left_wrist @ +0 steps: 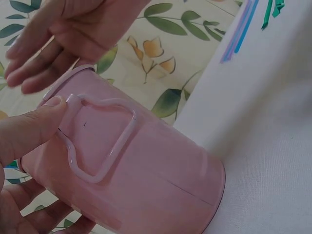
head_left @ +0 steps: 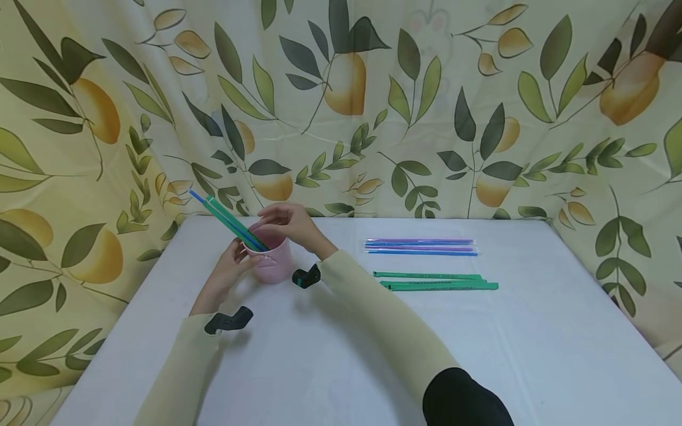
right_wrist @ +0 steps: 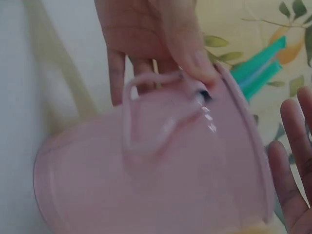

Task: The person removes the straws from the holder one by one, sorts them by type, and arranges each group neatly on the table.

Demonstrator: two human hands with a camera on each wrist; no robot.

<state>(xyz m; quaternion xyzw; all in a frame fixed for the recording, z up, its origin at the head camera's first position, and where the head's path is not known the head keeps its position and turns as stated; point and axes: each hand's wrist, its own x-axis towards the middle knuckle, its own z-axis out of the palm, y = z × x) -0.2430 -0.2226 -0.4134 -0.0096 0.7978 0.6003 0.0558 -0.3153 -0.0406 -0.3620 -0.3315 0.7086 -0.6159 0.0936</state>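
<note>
A pink metal bucket (head_left: 273, 264) with a small wire handle (left_wrist: 100, 178) stands upright on the table's left part. My left hand (head_left: 226, 273) holds its left side, thumb by the handle's mount near the rim and fingers around the wall. Green wrapped straws (head_left: 230, 220) and a blue straw (head_left: 196, 196) lean out of the bucket to the left. Over the rim is my right hand (head_left: 290, 225), its fingers loosely extended and holding nothing; those fingers (right_wrist: 287, 165) show beside the rim in the right wrist view.
Right of the bucket, purple and blue straws (head_left: 421, 247) in clear wrapping lie in a row on the white table (head_left: 533, 343). Several green wrapped straws (head_left: 439, 286) lie in front of them. A leaf-and-fruit patterned curtain (head_left: 373, 148) hangs behind the table.
</note>
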